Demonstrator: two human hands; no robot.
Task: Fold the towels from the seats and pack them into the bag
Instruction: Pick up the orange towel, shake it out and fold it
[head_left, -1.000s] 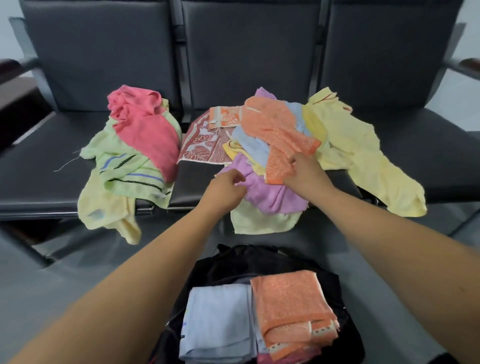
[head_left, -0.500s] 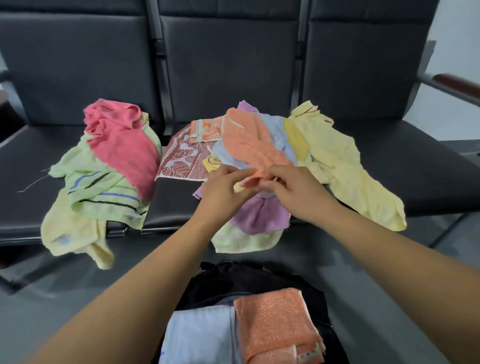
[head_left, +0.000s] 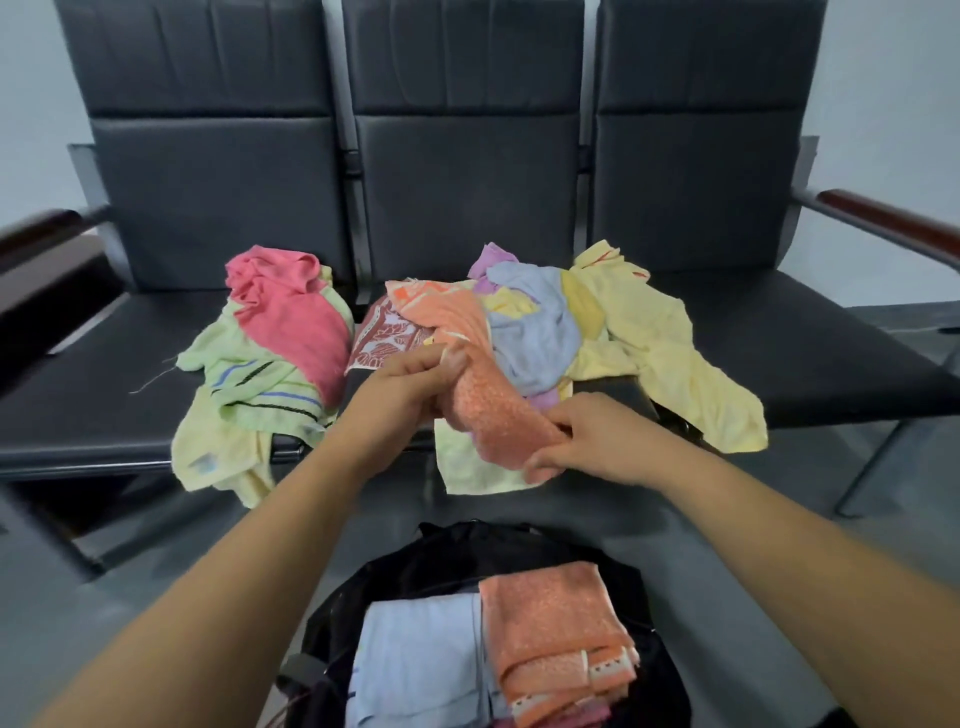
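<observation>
- The left hand (head_left: 410, 384) and right hand (head_left: 597, 441) were pinched together on one edge half a second ago. They have now drawn apart, and the orange towel (head_left: 498, 410) is stretched between them, pulled off the pile (head_left: 613, 322) toward the bag (head_left: 431, 561).
- The towel hangs just beyond the bag. Its long axis slants from a far left end down to a near right end.
- The right hand, the one nearer the bag, pinches the near end between thumb and fingers.
- The left hand grips the far end, its fingers curled round bunched cloth.
- Past the left hand the towel seems to trail back onto the pile. Whether it is caught under the blue towel (head_left: 535, 332) is hard to tell.
- The pile lies on the seats (head_left: 104, 395) beyond the bag, and folded towels (head_left: 550, 623) already sit inside the bag.
- The next move likely turns on lifting the far end clear of the pile, so the towel can be spread for folding.
</observation>
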